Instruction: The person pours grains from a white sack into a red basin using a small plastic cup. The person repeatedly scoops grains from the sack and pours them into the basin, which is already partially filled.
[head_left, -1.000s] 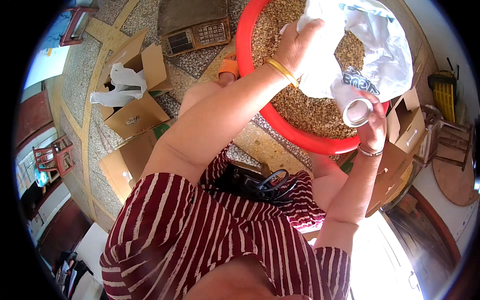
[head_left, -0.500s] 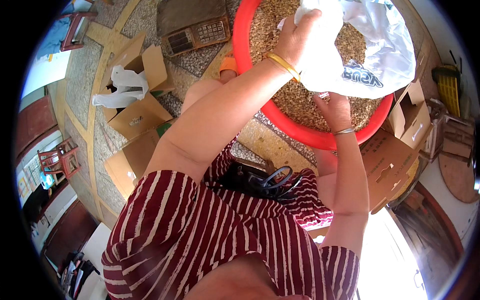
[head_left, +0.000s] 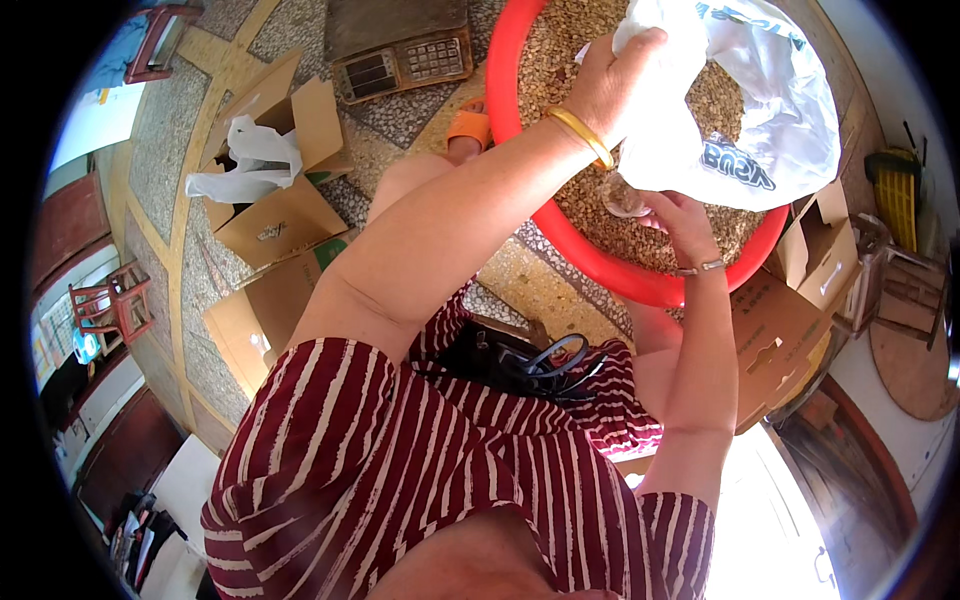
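Note:
My left hand (head_left: 612, 82) is closed on the rim of a white plastic bag (head_left: 800, 120) with dark lettering. The bag hangs with its mouth spread over a large round tub with a red rim (head_left: 585, 248). Brown, coarse loose bits (head_left: 545, 75), like seeds or dried pieces, fill the tub. Below the bag, my right hand (head_left: 684, 225) grips a small clear cup (head_left: 622, 196) by its side, low over the brown bits. Whether the cup holds anything is hard to make out. Bright light washes out part of the bag near my left hand.
An old scale with a keypad (head_left: 400, 55) stands on the floor beyond the tub's left side. Open cardboard boxes (head_left: 285, 225) lie to the left, one with a white bag (head_left: 255, 160) in it. More cardboard (head_left: 775, 345) and a wooden stool (head_left: 905, 275) are at the right.
My right hand has come out from under the bag's edge, and the clear cup now shows in it. The view has shifted slightly; my left hand still holds the bag.

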